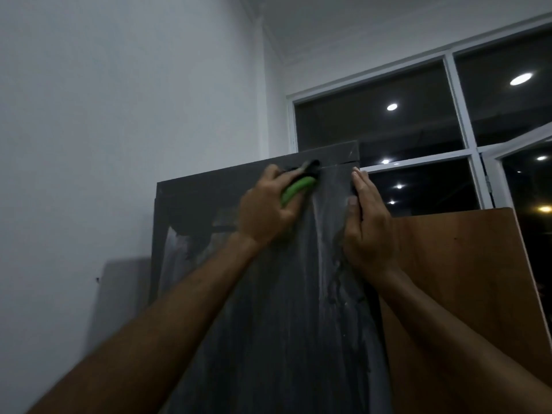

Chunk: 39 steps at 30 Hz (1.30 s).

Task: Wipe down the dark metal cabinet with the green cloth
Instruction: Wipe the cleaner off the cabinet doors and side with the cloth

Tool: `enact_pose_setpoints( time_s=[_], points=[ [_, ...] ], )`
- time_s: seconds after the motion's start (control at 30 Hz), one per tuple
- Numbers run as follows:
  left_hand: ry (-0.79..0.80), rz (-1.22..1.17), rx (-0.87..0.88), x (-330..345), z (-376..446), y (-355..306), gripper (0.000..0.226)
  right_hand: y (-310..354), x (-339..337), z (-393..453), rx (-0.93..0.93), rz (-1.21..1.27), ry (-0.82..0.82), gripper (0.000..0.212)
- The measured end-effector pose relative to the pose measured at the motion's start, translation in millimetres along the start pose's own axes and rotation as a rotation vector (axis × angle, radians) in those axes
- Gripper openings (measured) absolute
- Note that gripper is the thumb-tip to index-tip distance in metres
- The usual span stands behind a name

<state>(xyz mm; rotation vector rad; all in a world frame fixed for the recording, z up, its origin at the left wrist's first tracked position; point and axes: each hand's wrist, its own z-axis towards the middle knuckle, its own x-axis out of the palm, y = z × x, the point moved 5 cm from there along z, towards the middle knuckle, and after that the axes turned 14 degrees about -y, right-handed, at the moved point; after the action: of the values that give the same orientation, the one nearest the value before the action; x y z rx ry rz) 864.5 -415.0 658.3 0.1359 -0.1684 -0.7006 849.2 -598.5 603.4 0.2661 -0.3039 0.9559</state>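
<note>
The tall dark grey metal cabinet [268,294] stands against a white wall [104,130], and its front face fills the middle of the view. This face shows pale wet streaks that run downward, and a darker patch lies near its upper left part. The left hand [265,213] is raised near the top edge of the cabinet. Its fingers are curled around the bright green cloth [295,189], which is bunched up and pressed against the front face just under the top edge. Only a part of the cloth shows between the fingers; something dark sits at its upper end, and I cannot tell what it is. The right hand [369,222] is on the right edge of the cabinet, near the top. Its fingers are straight and held close together, pointing upward, and the thumb lies along the front face, so the hand rests flat on the edge and does not grip anything. Just beside the cabinet on the right there is a brown wooden board [466,279], which is lower than the cabinet top. Behind both, a window with white frames [454,94] shows dark glass with reflections of round lamps.
</note>
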Motion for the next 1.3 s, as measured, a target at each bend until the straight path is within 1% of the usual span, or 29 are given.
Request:
enact_pose_setpoints(
  time_s=[0.03,0.07,0.1,0.13,0.17,0.23,0.27,0.3,0.33,0.37,0.43,0.47,0.5,0.53,0.57,0.67,0.7,0.73,0.77,0.87,0.9,0.97,1.07,1.1,1.13,1.2,1.23,1.27,1.3],
  points=[
    [0.029,-0.035,0.067,9,-3,-25,0.043,1,-1,1,0.004,0.014,-0.018,0.045],
    [0.028,-0.034,0.107,11,-5,-37,0.043,2,-2,2,0.011,0.031,-0.030,0.044],
    [0.000,0.001,0.123,10,-6,-34,0.044,3,-2,2,0.016,0.053,-0.041,0.043],
    [-0.035,0.059,0.095,4,-4,-19,0.043,4,-3,3,0.022,0.080,-0.053,0.043],
    [-0.074,0.133,0.012,-3,-1,3,0.042,4,-3,3,0.034,0.111,-0.060,0.042],
    [-0.161,0.241,-0.236,-22,6,51,0.037,3,-3,2,0.071,0.177,-0.057,0.042],
    [-0.193,0.261,-0.336,-27,8,64,0.036,2,-3,2,0.089,0.210,-0.054,0.043],
    [-0.204,0.264,-0.378,-25,10,61,0.036,1,-4,2,0.104,0.241,-0.056,0.043],
    [-0.196,0.234,-0.356,-18,13,45,0.036,0,-6,2,0.121,0.267,-0.065,0.043],
    [-0.178,0.175,-0.277,-7,15,19,0.036,-2,-7,3,0.139,0.292,-0.077,0.044],
    [-0.079,0.055,-0.050,18,12,-38,0.039,-4,-10,6,0.178,0.335,-0.104,0.045],
    [-0.027,0.026,0.033,25,8,-58,0.041,-4,-11,7,0.195,0.352,-0.109,0.046],
    [-0.005,0.037,0.080,27,7,-65,0.042,-4,-12,7,0.206,0.365,-0.114,0.046],
    [-0.016,0.075,0.091,24,7,-60,0.042,-5,-13,7,0.212,0.374,-0.114,0.045],
    [-0.042,0.133,0.045,17,9,-43,0.041,-5,-13,7,0.218,0.384,-0.109,0.045],
    [-0.157,0.305,-0.303,-12,15,22,0.037,-12,-13,8,0.314,0.447,-0.092,0.040],
    [-0.184,0.315,-0.373,-14,16,28,0.036,-15,-14,8,0.366,0.473,-0.094,0.039],
    [-0.191,0.291,-0.370,-9,19,20,0.036,-18,-14,9,0.413,0.496,-0.103,0.037],
    [-0.171,0.240,-0.313,3,22,0,0.037,-21,-15,10,0.453,0.519,-0.116,0.036],
    [-0.028,0.071,-0.005,39,14,-74,0.041,-29,-19,16,0.569,0.610,-0.168,0.033],
    [0.006,0.044,0.044,41,7,-85,0.041,-31,-21,18,0.618,0.652,-0.176,0.033],
    [0.051,0.036,0.074,30,-12,-80,0.042,-34,-23,20,0.678,0.710,-0.156,0.032],
    [0.075,0.106,0.123,7,-50,-57,0.043,-30,-21,18,0.662,0.699,-0.079,0.032],
    [0.049,0.147,0.106,2,-49,-49,0.042,-30,-21,17,0.659,0.702,-0.070,0.032],
    [0.012,0.183,0.048,1,-41,-45,0.041,-31,-21,18,0.656,0.706,-0.066,0.031],
    [-0.073,0.248,-0.142,6,-12,-37,0.041,-32,-20,19,0.653,0.719,-0.057,0.031],
    [-0.090,0.264,-0.194,11,0,-38,0.041,-33,-19,19,0.651,0.728,-0.054,0.031],
    [-0.091,0.258,-0.189,16,3,-44,0.042,-34,-19,20,0.650,0.736,-0.051,0.031],
    [-0.074,0.232,-0.141,20,-4,-54,0.043,-35,-18,20,0.652,0.739,-0.049,0.031]
  ],
)
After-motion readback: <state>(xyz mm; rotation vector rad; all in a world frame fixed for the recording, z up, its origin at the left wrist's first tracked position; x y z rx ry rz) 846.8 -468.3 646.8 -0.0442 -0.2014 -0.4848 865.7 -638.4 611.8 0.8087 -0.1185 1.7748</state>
